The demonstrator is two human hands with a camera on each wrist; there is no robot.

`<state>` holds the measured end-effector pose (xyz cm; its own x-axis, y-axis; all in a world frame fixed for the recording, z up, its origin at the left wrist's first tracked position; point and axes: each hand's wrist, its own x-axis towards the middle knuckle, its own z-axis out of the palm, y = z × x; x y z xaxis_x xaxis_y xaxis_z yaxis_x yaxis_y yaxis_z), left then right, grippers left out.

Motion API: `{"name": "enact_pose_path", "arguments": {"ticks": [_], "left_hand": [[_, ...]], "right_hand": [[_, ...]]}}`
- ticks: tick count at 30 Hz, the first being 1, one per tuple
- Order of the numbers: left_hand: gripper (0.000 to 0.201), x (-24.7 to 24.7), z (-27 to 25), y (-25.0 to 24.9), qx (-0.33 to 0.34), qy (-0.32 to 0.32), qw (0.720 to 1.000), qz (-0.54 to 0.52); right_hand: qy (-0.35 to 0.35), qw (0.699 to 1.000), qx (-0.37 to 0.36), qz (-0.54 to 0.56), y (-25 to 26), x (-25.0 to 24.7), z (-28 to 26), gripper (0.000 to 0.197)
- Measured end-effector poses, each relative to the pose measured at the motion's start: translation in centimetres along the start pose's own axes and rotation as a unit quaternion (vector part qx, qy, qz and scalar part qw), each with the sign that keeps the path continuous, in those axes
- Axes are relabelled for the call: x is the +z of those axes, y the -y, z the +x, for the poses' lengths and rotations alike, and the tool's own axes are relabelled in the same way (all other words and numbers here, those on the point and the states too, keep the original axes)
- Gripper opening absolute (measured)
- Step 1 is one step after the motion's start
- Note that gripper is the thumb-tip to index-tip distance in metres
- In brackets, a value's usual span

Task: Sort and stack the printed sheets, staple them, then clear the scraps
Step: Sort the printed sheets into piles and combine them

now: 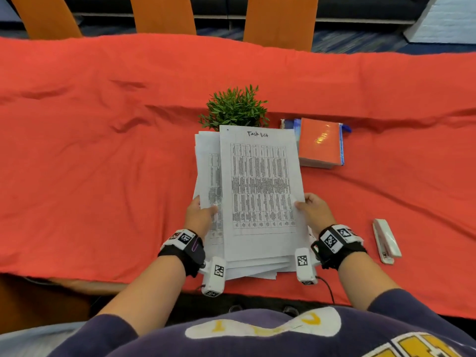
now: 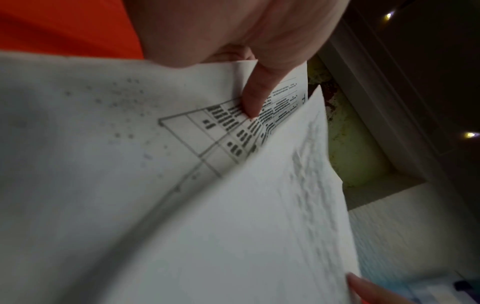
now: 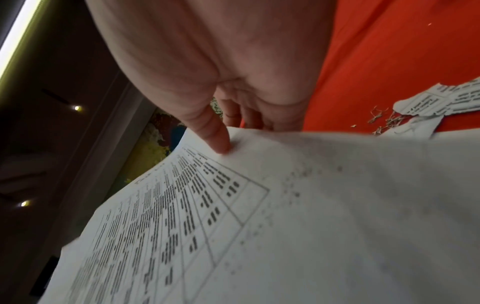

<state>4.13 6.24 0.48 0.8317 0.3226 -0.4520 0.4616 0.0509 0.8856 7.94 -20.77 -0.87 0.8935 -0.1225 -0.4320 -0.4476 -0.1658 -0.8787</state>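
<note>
A stack of printed sheets (image 1: 260, 189) is held over the red tablecloth, its top page headed "Task list" above a dense table. Lower sheets (image 1: 208, 163) stick out to the left, unaligned. My left hand (image 1: 202, 213) pinches the stack's left edge, with its thumb (image 2: 255, 96) on a printed page. My right hand (image 1: 309, 207) pinches the right edge, thumb (image 3: 214, 133) on top and fingers underneath. A white stapler (image 1: 386, 240) lies on the cloth to the right of my right wrist. Torn paper scraps (image 3: 436, 100) and small bits (image 3: 384, 119) lie on the cloth by my right hand.
A small green potted plant (image 1: 235, 106) stands just behind the sheets. An orange zip pouch on a stack of books (image 1: 319, 143) lies to its right. The red tablecloth (image 1: 103, 150) covers the table. Orange chair backs (image 1: 280, 19) stand along the far side.
</note>
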Motion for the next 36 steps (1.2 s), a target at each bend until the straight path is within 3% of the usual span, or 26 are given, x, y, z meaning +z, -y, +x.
{"name": "enact_pose_path", "arguments": {"ticks": [5,8,11,13,18,26,32,36], "left_hand": [[0.037,2.7,-1.0,-0.8,0.000,0.037,0.999,-0.028],[0.033,3.8,-1.5,-1.4,0.011,0.035,0.999,-0.030],[0.048,5.0,-2.2,-1.8,0.037,0.037,0.999,-0.015],[0.038,6.0,-2.3,-1.9,0.083,0.036,0.996,0.018],[0.039,7.3,-2.7,-3.3,0.151,0.021,0.987,0.057],[0.044,7.4,-3.6,-4.1,0.214,0.048,0.976,0.007],[0.019,8.4,-4.4,-5.8,0.209,0.013,0.978,0.001],[0.039,7.5,-4.5,-6.6,0.206,0.030,0.975,-0.083]], "right_hand": [[0.029,0.999,0.002,-0.032,-0.4,-0.3,-0.4,0.008],[0.033,0.999,-0.004,-0.023,0.0,-1.4,-0.6,0.024],[0.027,0.999,-0.028,0.002,0.5,-2.6,-0.9,0.043],[0.028,0.998,-0.044,0.016,1.1,-3.2,-1.2,0.050],[0.000,0.991,-0.136,-0.002,2.8,-4.3,-1.9,0.044],[0.055,0.986,-0.149,0.045,4.3,-4.8,-2.9,0.031],[0.054,0.983,-0.163,0.069,5.3,-3.6,-3.3,0.022],[0.069,0.979,-0.177,0.077,5.5,-4.3,-3.5,0.030]]}}
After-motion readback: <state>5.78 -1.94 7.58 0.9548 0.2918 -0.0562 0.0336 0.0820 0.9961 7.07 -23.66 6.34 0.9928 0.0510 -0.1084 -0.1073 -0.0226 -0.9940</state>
